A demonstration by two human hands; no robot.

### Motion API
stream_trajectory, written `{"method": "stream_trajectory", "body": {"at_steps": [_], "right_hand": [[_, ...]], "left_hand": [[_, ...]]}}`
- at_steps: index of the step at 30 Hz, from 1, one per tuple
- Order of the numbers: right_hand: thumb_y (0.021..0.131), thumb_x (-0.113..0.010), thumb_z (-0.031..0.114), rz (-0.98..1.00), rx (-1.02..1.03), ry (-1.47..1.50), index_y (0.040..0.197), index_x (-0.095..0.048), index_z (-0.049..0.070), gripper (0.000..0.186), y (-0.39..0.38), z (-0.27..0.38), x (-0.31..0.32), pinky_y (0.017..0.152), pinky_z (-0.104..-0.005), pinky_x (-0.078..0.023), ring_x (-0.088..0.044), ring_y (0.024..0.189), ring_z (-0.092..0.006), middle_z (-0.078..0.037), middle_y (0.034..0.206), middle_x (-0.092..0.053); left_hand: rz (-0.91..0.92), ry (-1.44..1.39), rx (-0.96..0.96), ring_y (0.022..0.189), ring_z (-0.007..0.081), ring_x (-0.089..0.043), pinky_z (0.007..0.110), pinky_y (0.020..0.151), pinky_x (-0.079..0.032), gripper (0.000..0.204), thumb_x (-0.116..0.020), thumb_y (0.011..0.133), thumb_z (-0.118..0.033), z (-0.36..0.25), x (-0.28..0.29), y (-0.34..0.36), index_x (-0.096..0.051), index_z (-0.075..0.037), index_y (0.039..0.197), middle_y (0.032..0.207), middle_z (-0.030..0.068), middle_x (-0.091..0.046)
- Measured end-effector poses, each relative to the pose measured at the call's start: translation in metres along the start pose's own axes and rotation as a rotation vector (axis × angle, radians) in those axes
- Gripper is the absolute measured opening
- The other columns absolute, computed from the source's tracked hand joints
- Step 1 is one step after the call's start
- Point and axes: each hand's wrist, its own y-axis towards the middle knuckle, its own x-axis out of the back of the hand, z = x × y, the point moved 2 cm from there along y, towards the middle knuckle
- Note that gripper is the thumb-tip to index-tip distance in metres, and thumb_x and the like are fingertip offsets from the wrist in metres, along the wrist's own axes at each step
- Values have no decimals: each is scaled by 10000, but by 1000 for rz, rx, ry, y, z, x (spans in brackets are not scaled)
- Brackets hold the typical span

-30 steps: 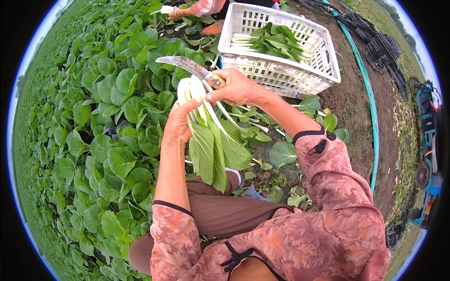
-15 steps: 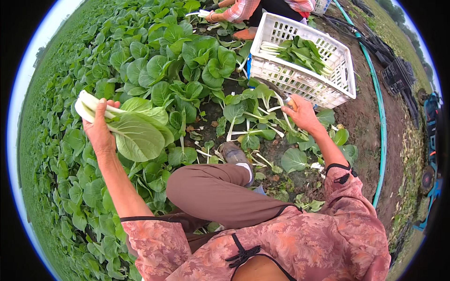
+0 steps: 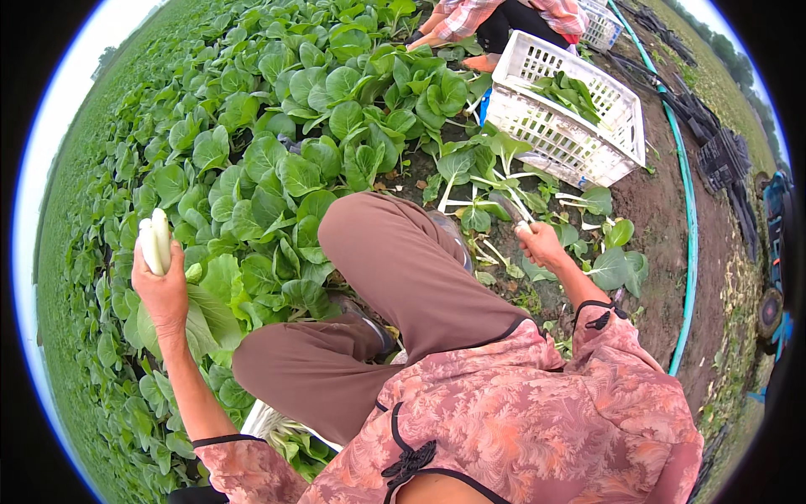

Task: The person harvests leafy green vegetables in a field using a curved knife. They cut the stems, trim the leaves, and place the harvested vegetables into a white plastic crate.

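Note:
My left hand (image 3: 161, 281) is wrapped around a bok choy (image 3: 154, 239), out over the plants on the left. Its white stalks point up past my fingers, and its broad green leaves hang below beside my knee. On the right, my right hand (image 3: 541, 244) grips a knife (image 3: 509, 207) by its pale handle. The blade slants up and left, above cut leaves and white stalks (image 3: 483, 202) lying on the soil. Part of the handle is hidden by my fingers.
A white plastic crate (image 3: 558, 126) holding bok choy stands ahead on the right. Another white crate (image 3: 262, 420) with greens sits beside my left hip. A person (image 3: 504, 21) crouches beyond the far crate. A turquoise hose (image 3: 684, 193) runs along the bare soil; growing bok choy covers the left.
My left hand has lowered, and the bok choy's leaves now hang down. My right hand with the knife has drawn back nearer. The view has shifted, bringing the crate by my hip into sight.

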Motion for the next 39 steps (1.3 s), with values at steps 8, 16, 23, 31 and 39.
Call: {"method": "stream_trajectory", "body": {"at_steps": [8, 16, 23, 31, 39], "right_hand": [[960, -584, 241, 106, 57, 197, 896, -566, -2, 252, 40, 36, -56, 384, -254, -417, -536, 480, -105, -57, 697, -616], [990, -510, 406, 258, -38, 291, 938, -575, 3, 411, 99, 34, -118, 401, -283, -432, -551, 515, -133, -81, 737, -610], [995, -476, 436, 287, -11, 261, 914, -595, 9, 451, 149, 34, -161, 443, -304, -433, -546, 498, -130, -63, 681, -596], [1010, -450, 373, 277, 319, 120, 901, -565, 23, 385, 220, 48, -229, 604, -455, -466, -600, 655, -401, -205, 733, -612], [1014, -435, 403, 321, 363, -73, 953, -553, 30, 396, 246, 66, -286, 685, -537, -460, -611, 795, -475, -260, 812, -639]], "left_hand": [[334, 118, -103, 853, 384, -650, 417, 767, -513, 332, -672, 765, -48, -63, -83, 19, -585, -29, 1085, 920, 197, -661], [1111, 382, -420, 883, 361, -682, 455, 756, -562, 303, -623, 785, -40, -119, -345, 9, -591, -34, 1087, 1019, 171, -640], [1479, 624, -631, 918, 300, -706, 392, 747, -578, 258, -661, 784, -85, -90, -523, -45, -668, -70, 1042, 1254, 185, -584], [1565, 970, -547, 907, 261, -714, 374, 729, -579, 324, -629, 855, -171, 33, -506, -35, -663, -164, 1177, 1399, 152, -489], [1445, 789, -434, 766, 268, -719, 370, 663, -577, 272, -620, 821, -125, 56, -464, -55, -598, -151, 1091, 1399, 185, -473]]}}
